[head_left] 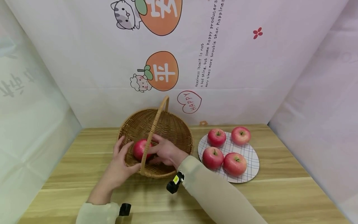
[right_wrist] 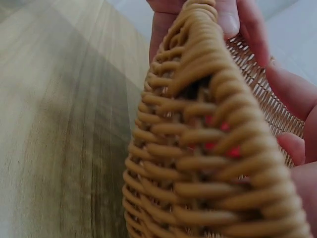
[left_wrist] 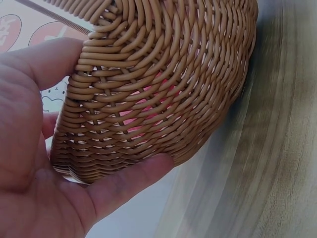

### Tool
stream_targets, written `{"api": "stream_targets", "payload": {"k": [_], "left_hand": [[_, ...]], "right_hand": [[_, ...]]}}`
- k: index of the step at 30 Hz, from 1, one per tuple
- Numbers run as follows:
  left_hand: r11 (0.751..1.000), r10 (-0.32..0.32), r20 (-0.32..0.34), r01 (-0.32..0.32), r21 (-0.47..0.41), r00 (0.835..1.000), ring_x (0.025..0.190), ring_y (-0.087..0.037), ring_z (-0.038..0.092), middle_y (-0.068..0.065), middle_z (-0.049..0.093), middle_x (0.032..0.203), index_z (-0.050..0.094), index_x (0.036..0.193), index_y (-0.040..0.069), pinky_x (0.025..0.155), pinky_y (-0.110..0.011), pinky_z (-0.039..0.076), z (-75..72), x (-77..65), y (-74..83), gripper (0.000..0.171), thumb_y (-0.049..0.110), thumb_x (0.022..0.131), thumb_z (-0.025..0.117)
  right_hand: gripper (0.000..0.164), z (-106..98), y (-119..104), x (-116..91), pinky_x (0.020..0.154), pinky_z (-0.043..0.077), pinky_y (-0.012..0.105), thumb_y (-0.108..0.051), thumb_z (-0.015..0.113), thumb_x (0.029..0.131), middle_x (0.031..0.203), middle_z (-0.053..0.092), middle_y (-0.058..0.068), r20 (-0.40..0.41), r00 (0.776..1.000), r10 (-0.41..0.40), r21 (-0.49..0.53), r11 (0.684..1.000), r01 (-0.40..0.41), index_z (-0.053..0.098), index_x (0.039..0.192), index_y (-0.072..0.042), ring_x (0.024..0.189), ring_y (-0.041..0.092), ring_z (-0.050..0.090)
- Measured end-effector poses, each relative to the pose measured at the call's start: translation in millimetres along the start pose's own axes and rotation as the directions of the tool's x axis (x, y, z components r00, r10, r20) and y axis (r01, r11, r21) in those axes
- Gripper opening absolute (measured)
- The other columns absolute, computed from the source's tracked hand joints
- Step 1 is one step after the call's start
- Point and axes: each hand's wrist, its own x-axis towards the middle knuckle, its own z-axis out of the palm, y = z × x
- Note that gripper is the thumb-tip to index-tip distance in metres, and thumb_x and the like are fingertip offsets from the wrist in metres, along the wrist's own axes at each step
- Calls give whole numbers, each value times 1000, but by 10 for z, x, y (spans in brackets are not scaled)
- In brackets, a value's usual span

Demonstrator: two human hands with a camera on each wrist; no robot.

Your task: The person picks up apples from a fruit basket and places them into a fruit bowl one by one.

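Observation:
A round wicker basket (head_left: pixel 179 130) with an arched handle sits on the wooden table, and a red apple (head_left: pixel 139 149) lies inside it. My left hand (head_left: pixel 120 166) grips the basket's left rim, thumb at the front near the foot of the handle, fingers spread along the side. In the left wrist view the left hand (left_wrist: pixel 64 198) holds the woven wall, with red showing through the weave. Reaching in from the right, my right hand (head_left: pixel 166 152) holds the apple, its fingers partly behind the handle. In the right wrist view the basket wall mostly covers the apple.
To the right, a checked oval mat (head_left: pixel 249 172) bears several red apples (head_left: pixel 235 164). A printed white cloth (head_left: pixel 232 102) hangs close behind the basket, and white cloths flank both sides of the wooden table (head_left: pixel 282 189).

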Motion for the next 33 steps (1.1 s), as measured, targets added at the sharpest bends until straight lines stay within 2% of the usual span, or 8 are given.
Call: {"api": "stream_targets", "payload": {"k": [6, 12, 17, 20, 25, 28, 33], "left_hand": [[1000, -1, -1, 1, 5, 1000, 132, -52, 36, -9, -7, 164, 33, 153, 5, 95, -61, 42, 4, -6, 9, 85, 21, 85, 81], [1000, -7, 0, 7, 4, 1000, 133, -52, 35, -8, -9, 164, 32, 153, 5, 95, -61, 42, -5, -8, 13, 86, 23, 85, 81], [1000, -4, -5, 4, 20, 1000, 126, -51, 44, -7, -8, 164, 32, 154, 6, 90, -57, 47, -8, -6, 4, 85, 24, 86, 80], [1000, -2, -6, 2, 16, 1000, 126, -51, 44, -8, -8, 164, 32, 154, 6, 88, -55, 48, -3, -7, -8, 85, 23, 85, 81], [1000, -1, -6, 1, 14, 1000, 128, -50, 42, -8, -8, 164, 32, 154, 6, 86, -51, 48, 0, -6, -22, 85, 21, 85, 80], [1000, -3, -3, 3, 19, 1000, 128, -50, 42, -7, -9, 164, 31, 154, 6, 86, -50, 48, -3, -6, -22, 85, 20, 86, 80], [1000, -4, -1, 4, 18, 1000, 132, -50, 38, -6, -9, 164, 31, 154, 7, 90, -54, 46, -7, -6, -20, 84, 20, 87, 79]], "right_hand": [[83, 63, 21, 22, 84, 51, 57, 3, 75, 86, 150, 38, 11, 18, 1000, 6, -69, 998, -5, 38, 155, -27, 113, 30, 58], [76, 71, 26, 24, 84, 52, 53, -1, 78, 85, 137, 49, 9, 21, 1000, -5, -147, 989, 8, 46, 151, -22, 107, 26, 61], [61, 66, 24, 16, 76, 55, 49, -1, 81, 81, 125, 54, 10, -26, 999, -34, -187, 982, 28, 52, 134, -13, 101, 28, 62], [56, 77, 41, 19, 72, 56, 45, -1, 83, 79, 119, 55, 11, -47, 998, -49, -213, 976, 38, 49, 122, -10, 100, 28, 60], [49, 86, 59, 17, 69, 56, 43, -2, 83, 80, 115, 55, 12, -81, 994, -67, -247, 968, 45, 48, 113, -11, 98, 29, 62], [45, 77, 52, 4, 69, 56, 45, -1, 80, 82, 116, 56, 12, -89, 994, -57, -227, 973, 35, 51, 114, -11, 97, 29, 62], [49, 50, 41, -6, 71, 56, 51, -5, 76, 85, 121, 57, 10, -65, 997, -29, -143, 990, 19, 59, 130, -12, 99, 32, 62]]}}
